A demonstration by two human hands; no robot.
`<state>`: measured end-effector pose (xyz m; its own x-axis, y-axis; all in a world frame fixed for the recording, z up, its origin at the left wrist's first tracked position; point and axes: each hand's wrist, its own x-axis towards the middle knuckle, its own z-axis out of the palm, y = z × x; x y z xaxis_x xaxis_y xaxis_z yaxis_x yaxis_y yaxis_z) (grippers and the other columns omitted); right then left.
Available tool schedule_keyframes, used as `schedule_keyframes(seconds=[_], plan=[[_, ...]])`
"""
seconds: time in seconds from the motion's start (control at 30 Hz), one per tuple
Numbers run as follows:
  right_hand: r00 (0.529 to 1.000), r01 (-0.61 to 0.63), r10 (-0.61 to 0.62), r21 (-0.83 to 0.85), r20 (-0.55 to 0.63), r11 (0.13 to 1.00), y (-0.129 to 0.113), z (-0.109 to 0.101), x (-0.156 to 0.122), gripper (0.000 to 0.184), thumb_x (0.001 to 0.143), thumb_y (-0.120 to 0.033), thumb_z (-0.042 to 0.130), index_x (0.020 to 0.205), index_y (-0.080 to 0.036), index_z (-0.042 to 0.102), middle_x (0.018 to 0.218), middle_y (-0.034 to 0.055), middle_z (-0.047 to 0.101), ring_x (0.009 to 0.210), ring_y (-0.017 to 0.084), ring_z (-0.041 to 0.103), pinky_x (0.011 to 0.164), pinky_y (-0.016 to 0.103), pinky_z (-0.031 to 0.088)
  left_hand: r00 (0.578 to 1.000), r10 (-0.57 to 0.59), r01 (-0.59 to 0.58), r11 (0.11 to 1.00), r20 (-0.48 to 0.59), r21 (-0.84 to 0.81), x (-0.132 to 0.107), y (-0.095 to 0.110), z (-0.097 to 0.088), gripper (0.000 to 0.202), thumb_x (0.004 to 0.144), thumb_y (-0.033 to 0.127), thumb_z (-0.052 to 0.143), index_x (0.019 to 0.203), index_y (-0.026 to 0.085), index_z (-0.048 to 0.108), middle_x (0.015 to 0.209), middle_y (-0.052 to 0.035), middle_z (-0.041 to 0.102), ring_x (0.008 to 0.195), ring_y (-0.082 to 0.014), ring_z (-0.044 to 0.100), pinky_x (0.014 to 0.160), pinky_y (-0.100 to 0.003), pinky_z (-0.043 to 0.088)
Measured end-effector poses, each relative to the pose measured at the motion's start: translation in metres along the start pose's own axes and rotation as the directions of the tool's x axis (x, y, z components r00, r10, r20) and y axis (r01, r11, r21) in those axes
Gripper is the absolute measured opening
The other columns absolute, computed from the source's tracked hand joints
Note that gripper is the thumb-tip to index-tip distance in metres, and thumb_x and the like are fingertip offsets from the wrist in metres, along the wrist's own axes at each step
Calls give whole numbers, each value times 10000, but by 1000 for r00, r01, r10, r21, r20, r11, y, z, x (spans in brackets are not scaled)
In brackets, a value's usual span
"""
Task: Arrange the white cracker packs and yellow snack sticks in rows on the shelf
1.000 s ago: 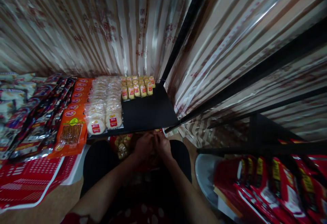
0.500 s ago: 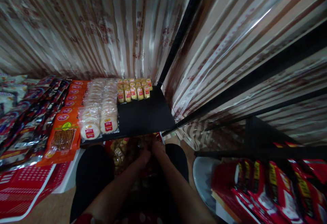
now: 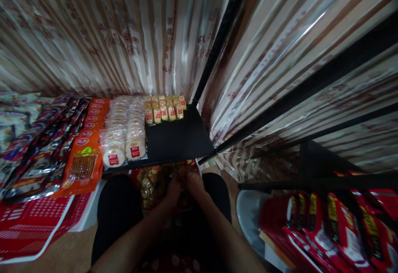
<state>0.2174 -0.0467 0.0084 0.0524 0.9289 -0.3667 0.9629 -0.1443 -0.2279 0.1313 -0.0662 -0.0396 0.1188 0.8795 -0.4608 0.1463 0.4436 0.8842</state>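
Between my knees, below the front edge of the black shelf [image 3: 177, 140], a red container [image 3: 134, 176] holds several small yellow wrapped snacks [image 3: 149, 184]. My left hand [image 3: 174, 190] and my right hand [image 3: 194, 182] both reach down into it, close together. Shadow and blur hide the fingers, so what they touch or hold cannot be made out. On the shelf above, small yellow snack packs [image 3: 164, 112] stand in short rows at the back. To their left lie two columns of round white crackers [image 3: 135, 150] in clear wrappers.
Orange snack bags [image 3: 81, 169] and dark shiny packets [image 3: 34, 177] fill the shelf's left part, above a red basket [image 3: 27, 227]. At right, a grey basin [image 3: 250, 217] sits beside red packets [image 3: 342, 219]. Black frame bars [image 3: 280, 98] cross before a striped curtain [image 3: 139, 28].
The view has shifted slightly, with the shelf goods appearing a little further right. Both hands remain in the red container and have moved only slightly.
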Motion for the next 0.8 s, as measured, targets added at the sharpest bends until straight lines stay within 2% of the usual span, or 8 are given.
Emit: schedule_keyframes(seconds=[0.13,0.27,0.37,0.47,0.57,0.7,0.8], plan=[[996,65,-60,74,-73,995,-1,-13,-20,409,849,-319,478,1227,-164,492,1210,146,566,1073,220,560,873,291,425,994,9,-13,999,-109,-37,-24,11,-7,485,708,77,447,1174,191,520,1110,-72,640,1046,-193,585,941,-335,452],[976,156,-127,156,-179,975,1,-27,-36,425,828,-316,508,1216,-141,503,1174,136,583,1036,226,573,884,300,437,961,149,-142,989,-232,45,-49,29,-11,473,704,79,414,1168,110,498,1188,-128,557,1115,-189,522,1006,-331,386],[937,228,-157,206,-312,952,3,-36,-39,430,823,-314,504,1204,-113,507,1115,148,602,1010,235,578,877,324,452,931,261,-240,965,-257,110,-58,48,-13,424,751,122,402,1162,122,505,1161,-121,548,1098,-188,517,997,-335,389],[894,293,-161,275,-417,916,1,-45,-32,418,817,-307,498,1190,-118,514,1055,135,609,965,226,586,857,331,470,885,372,-345,928,-281,142,-54,66,-14,362,819,183,377,1153,152,511,1123,-105,557,1064,-185,528,972,-337,409],[868,333,-154,323,-472,886,-5,-53,-19,427,811,-290,490,1212,-144,503,1024,117,600,945,222,579,854,345,474,840,450,-414,893,-304,177,-40,82,-19,311,853,218,359,1109,169,529,1092,-99,564,1041,-182,535,960,-335,418],[863,346,-133,377,-488,859,-24,-61,1,457,809,-270,483,1256,-175,475,1032,109,580,936,221,562,849,355,471,826,465,-404,883,-318,241,-20,104,-33,301,864,219,345,1108,186,520,1092,-86,559,1045,-169,531,977,-329,404],[843,377,-130,401,-522,835,-44,-63,23,467,810,-246,473,1272,-179,466,1044,112,577,956,221,546,860,354,462,827,445,-358,888,-344,289,-9,118,-48,340,878,244,327,1165,176,496,1162,-97,538,1106,-172,502,1013,-330,371]])
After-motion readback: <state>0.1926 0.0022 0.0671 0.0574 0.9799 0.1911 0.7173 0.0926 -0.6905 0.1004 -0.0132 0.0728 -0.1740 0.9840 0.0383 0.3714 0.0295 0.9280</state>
